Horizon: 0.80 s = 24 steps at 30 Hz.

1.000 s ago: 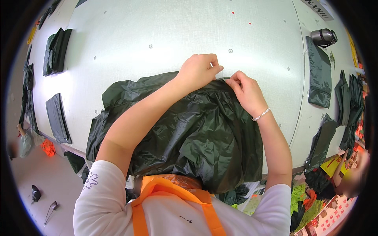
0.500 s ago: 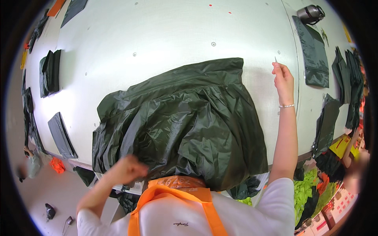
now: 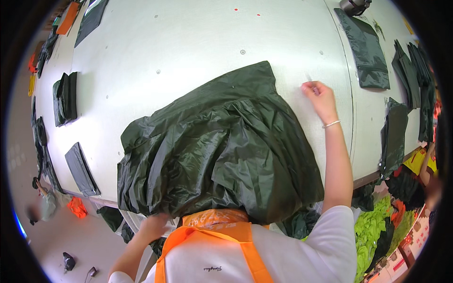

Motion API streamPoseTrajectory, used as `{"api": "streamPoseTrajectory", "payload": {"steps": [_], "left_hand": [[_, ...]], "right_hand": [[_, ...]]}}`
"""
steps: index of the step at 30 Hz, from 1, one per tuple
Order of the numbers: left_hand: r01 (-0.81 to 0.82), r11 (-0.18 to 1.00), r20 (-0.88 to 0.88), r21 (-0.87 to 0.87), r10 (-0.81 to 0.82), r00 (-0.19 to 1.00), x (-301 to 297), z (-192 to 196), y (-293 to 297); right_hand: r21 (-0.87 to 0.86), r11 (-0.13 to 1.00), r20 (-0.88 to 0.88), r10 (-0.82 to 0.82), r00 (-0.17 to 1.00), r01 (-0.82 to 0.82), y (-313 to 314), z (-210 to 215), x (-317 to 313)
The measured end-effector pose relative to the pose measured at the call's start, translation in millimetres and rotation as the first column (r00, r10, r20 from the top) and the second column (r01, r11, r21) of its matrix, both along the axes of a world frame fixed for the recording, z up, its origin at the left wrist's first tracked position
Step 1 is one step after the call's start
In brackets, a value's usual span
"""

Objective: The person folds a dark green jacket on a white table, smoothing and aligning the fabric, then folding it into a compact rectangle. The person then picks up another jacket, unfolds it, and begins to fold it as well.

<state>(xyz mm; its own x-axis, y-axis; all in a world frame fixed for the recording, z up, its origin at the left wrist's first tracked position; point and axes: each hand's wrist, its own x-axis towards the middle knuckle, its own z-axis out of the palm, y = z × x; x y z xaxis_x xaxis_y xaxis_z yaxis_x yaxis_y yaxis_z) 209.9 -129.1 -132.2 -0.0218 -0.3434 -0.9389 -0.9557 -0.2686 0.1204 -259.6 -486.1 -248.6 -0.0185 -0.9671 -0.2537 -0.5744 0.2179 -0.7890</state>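
A shiny dark green garment (image 3: 207, 151) lies crumpled across the table in front of me, its near side bunched against my orange apron (image 3: 217, 219). Beyond its right edge, my right hand (image 3: 322, 99) is raised apart from the fabric, thumb and fingers pinched together. From the pinch a thin, pointed tool (image 3: 308, 77) sticks out, smeared by motion, so its exact kind is unclear. My left hand (image 3: 155, 226) is low at the table's near edge, just below the garment's left corner. Its fingers are blurred, so I cannot see whether they hold anything.
Folded dark green pieces lie at the left (image 3: 66, 99), with a flat grey-green packet (image 3: 81, 169) nearer. On the right are a long folded garment (image 3: 365, 52), more dark stacks (image 3: 394, 137) and a metal flask (image 3: 355, 6). Lime-green cloth (image 3: 370, 231) is heaped below the right edge.
My right hand has moved left, closer to the garment's upper right corner. My left hand has dropped lower, away from the garment's front. The whole view has shifted slightly; the garment lies much the same.
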Motion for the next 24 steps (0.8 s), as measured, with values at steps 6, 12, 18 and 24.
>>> {"api": "streamPoseTrajectory", "payload": {"steps": [6,12,18,24], "left_hand": [[-0.344,0.695,-0.072,-0.631,0.39,0.918,-20.8,-27.0,-73.2],[-0.608,0.61,-0.338,-0.509,0.508,0.792,-29.3,-30.8,-64.3],[-0.503,0.684,-0.366,-0.528,0.352,0.862,-67.2,-21.7,-63.9],[-0.387,0.449,-0.425,-0.805,0.018,0.905,-91.4,-29.2,-135.5]], "right_hand": [[-0.187,0.975,-0.154,-0.145,0.977,0.116,46.8,10.9,12.4],[-0.383,0.923,-0.686,-0.313,0.657,0.041,46.5,-28.8,-102.8],[-0.416,0.907,-0.742,-0.379,0.553,0.063,43.0,-45.3,-96.0],[-0.53,0.837,-0.466,-0.424,0.776,0.139,10.6,-51.4,-77.8]]}}
